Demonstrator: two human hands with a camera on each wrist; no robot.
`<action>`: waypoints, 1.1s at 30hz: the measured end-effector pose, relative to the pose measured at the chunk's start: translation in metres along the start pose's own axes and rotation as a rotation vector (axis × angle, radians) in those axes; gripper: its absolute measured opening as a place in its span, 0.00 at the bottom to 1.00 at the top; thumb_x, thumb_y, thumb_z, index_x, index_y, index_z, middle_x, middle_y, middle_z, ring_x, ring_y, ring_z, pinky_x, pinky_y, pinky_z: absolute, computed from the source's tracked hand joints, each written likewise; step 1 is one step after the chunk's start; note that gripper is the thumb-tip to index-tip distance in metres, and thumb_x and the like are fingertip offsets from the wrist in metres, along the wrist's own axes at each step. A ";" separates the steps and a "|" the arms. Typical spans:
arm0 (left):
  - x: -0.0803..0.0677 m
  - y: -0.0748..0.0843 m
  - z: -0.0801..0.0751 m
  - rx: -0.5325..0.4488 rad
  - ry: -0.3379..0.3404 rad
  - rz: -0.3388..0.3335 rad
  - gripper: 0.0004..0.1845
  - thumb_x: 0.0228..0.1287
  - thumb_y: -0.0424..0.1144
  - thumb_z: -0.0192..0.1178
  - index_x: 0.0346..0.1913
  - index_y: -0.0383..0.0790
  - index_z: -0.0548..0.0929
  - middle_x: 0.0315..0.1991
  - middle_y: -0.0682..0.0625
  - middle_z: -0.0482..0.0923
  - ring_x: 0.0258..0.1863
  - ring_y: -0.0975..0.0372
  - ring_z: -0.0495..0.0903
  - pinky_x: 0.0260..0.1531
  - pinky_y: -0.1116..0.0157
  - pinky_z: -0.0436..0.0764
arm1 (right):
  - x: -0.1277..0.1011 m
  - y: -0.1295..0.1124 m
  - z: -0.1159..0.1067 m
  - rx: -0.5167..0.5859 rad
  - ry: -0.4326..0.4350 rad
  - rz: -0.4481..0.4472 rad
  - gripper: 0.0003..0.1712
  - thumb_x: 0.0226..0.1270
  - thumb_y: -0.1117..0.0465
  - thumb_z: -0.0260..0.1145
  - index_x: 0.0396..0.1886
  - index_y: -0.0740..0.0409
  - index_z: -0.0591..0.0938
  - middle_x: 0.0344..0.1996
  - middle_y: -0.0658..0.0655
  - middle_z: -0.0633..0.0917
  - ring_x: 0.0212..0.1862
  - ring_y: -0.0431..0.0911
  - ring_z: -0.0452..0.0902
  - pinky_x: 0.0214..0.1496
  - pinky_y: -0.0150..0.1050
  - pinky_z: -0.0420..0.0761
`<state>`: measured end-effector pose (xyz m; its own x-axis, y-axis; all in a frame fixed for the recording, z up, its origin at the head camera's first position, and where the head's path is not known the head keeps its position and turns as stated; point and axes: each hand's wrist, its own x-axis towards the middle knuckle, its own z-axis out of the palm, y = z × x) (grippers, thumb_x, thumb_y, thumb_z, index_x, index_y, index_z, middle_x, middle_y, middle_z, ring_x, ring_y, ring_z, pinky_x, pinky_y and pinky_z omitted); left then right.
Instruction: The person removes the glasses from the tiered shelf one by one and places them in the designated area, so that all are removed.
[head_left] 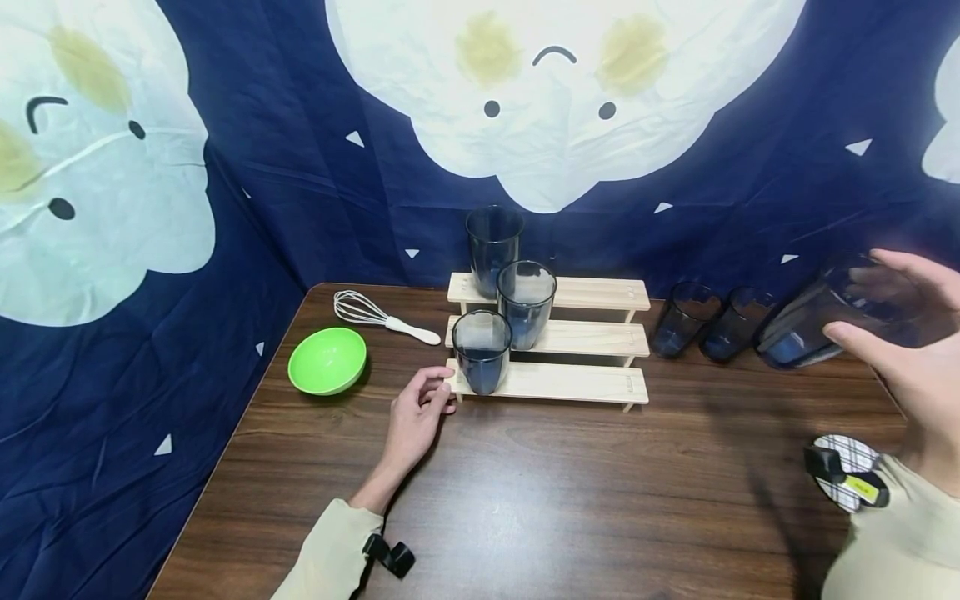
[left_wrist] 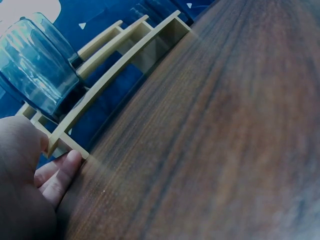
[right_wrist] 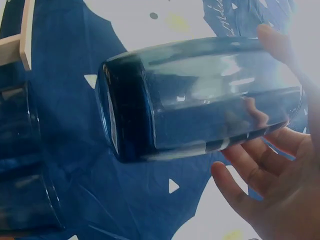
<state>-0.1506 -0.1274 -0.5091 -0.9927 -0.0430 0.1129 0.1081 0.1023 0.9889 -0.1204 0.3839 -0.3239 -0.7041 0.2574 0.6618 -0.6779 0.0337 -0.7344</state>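
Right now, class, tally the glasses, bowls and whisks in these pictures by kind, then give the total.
Glasses: 6 (3 on the wooden tiers, 2 on the table, 1 in the right hand)
Green bowl: 1
White whisk: 1
Total: 8

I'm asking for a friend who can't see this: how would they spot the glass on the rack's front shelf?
On the dark brown wooden table stands a pale wooden three-shelf rack. A blue-tinted glass tumbler stands upright near the left end of its front shelf. It is ahead of the rack's two other tumblers and nearest the left hand.
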 end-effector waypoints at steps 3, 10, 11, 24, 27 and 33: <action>0.000 0.000 0.000 0.002 0.003 -0.001 0.11 0.82 0.25 0.61 0.60 0.30 0.85 0.48 0.32 0.88 0.44 0.57 0.90 0.44 0.66 0.97 | -0.001 -0.001 -0.005 -0.107 0.044 0.001 0.38 0.52 0.84 0.82 0.66 0.76 0.83 0.49 0.55 0.94 0.51 0.42 0.87 0.52 0.22 0.85; 0.000 -0.001 0.000 0.002 0.001 0.002 0.11 0.82 0.25 0.61 0.60 0.30 0.85 0.49 0.32 0.88 0.44 0.57 0.90 0.44 0.65 0.97 | 0.000 0.000 -0.013 -0.370 0.150 -0.013 0.36 0.57 0.80 0.80 0.68 0.68 0.85 0.49 0.46 0.93 0.51 0.36 0.85 0.56 0.21 0.81; 0.000 -0.001 0.000 0.001 0.002 0.004 0.11 0.82 0.25 0.61 0.60 0.30 0.85 0.49 0.32 0.88 0.44 0.57 0.90 0.44 0.65 0.97 | 0.000 0.001 -0.013 -0.367 0.161 -0.010 0.36 0.56 0.80 0.80 0.68 0.68 0.85 0.49 0.46 0.93 0.51 0.36 0.85 0.56 0.22 0.81; 0.000 -0.001 0.000 0.001 0.001 0.005 0.11 0.82 0.25 0.61 0.60 0.30 0.85 0.48 0.32 0.88 0.43 0.58 0.90 0.44 0.65 0.97 | 0.006 0.014 -0.022 -0.217 0.267 0.068 0.36 0.55 0.84 0.76 0.65 0.63 0.87 0.47 0.50 0.91 0.48 0.37 0.84 0.52 0.21 0.80; 0.000 -0.001 0.000 -0.003 0.000 0.006 0.11 0.82 0.25 0.61 0.60 0.30 0.85 0.48 0.32 0.88 0.44 0.57 0.90 0.44 0.65 0.97 | 0.007 0.016 -0.027 -0.369 0.281 0.112 0.38 0.58 0.84 0.74 0.68 0.59 0.86 0.48 0.46 0.89 0.50 0.35 0.83 0.53 0.20 0.80; 0.001 -0.001 0.000 -0.001 -0.001 0.005 0.11 0.82 0.24 0.60 0.60 0.30 0.85 0.49 0.32 0.88 0.44 0.57 0.90 0.44 0.65 0.97 | 0.008 0.022 -0.029 -0.511 0.314 0.176 0.41 0.60 0.84 0.70 0.70 0.50 0.85 0.49 0.41 0.86 0.50 0.33 0.80 0.53 0.19 0.78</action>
<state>-0.1512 -0.1278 -0.5104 -0.9922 -0.0414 0.1178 0.1131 0.1019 0.9883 -0.1346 0.4151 -0.3386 -0.6478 0.5699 0.5056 -0.3163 0.4025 -0.8590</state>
